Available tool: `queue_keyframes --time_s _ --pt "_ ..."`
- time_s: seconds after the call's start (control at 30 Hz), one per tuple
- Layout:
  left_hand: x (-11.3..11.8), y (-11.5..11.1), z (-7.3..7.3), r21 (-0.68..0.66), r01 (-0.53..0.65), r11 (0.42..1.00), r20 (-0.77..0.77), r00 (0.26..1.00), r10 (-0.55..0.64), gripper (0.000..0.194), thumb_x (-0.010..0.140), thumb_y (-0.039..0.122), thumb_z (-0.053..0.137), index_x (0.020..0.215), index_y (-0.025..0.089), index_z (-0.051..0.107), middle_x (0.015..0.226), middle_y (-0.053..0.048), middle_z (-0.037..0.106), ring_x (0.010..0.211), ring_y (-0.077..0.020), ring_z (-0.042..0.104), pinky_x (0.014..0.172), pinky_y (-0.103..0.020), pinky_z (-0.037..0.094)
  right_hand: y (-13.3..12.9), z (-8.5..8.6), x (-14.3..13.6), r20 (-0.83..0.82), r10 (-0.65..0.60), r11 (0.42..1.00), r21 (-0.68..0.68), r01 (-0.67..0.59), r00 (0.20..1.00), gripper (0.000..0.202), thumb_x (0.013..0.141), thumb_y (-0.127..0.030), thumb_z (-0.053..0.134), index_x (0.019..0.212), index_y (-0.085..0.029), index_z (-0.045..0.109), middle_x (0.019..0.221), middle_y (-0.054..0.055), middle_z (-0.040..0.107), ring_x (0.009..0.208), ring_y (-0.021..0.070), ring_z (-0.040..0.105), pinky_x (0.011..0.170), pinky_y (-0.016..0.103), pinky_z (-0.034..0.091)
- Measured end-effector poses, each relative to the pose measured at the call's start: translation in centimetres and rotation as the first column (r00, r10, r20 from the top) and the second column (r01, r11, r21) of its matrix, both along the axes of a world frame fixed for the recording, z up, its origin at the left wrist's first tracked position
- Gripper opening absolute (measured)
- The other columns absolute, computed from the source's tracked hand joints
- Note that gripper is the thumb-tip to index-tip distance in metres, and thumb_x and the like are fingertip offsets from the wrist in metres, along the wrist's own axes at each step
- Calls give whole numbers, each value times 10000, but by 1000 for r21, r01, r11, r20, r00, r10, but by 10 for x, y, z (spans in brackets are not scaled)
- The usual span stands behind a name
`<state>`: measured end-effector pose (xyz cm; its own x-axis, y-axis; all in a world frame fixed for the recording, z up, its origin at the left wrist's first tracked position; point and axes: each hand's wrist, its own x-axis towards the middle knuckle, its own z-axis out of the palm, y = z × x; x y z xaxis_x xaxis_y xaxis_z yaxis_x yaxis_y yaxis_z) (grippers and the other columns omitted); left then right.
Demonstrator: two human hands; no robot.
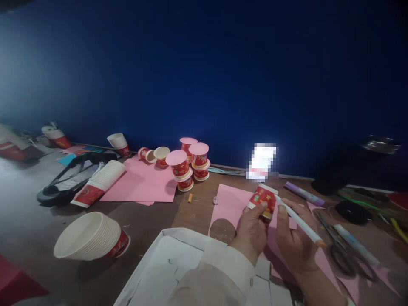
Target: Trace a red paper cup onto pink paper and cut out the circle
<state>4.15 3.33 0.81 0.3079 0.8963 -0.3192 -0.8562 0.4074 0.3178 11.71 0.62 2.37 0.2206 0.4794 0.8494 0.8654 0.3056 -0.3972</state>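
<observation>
Apparently a light red cup (267,196)

Head view, on the right: the left hand (250,231) pinched it; its wall looked crushable, its rims safer to hold; the right hand (295,246) pinched a white tube (301,223) beside it.

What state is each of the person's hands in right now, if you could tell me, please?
Left hand: closed around a small red paper cup.
Right hand: closed on a slim white tube, its tip at the cup.

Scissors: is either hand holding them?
No, the scissors lie beside the right hand, which grips a white tube, and the left hand holds a red cup.
</observation>
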Motion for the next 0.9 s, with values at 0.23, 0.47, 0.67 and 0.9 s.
queue_keyframes --time_s 0.23,0.47,0.67,0.9 --pt "1 0 -3 48 4 999 -47 999 -2 462 540 247 951 934 171 722 972 -86 769 979 -243 727 1062 -379 478 2 1 1 11 9 1000 29 -9 1000 108 976 -234 606 1000 -175 693 876 103 758 782 235 714 737 395 572" --pt "0 -1 -3 68 22 997 -25 999 -21 473 539 246 960 951 139 753 967 -97 768 918 -205 702 999 -333 487 1 1 3 30 25 999 27 -26 999 96 967 -216 615 1001 -178 696 885 99 763 789 238 721 745 395 570" --pt "0 -1 -2 45 32 998 -58 998 -30 494 515 254 972 946 155 754 955 -85 763 945 -227 707 1019 -349 479 2 -1 4 50 23 1000 17 -24 998 112 979 -211 598 1001 -174 700 888 99 759 795 231 713 758 397 568" --pt "0 -1 -4 39 49 998 -76 996 -46 489 510 271 982 926 176 742 940 -66 760 888 -209 706 1005 -360 496 4 -5 5 34 -10 1000 3 10 999 109 980 -251 606 1000 -186 692 880 95 753 784 236 706 751 414 563"
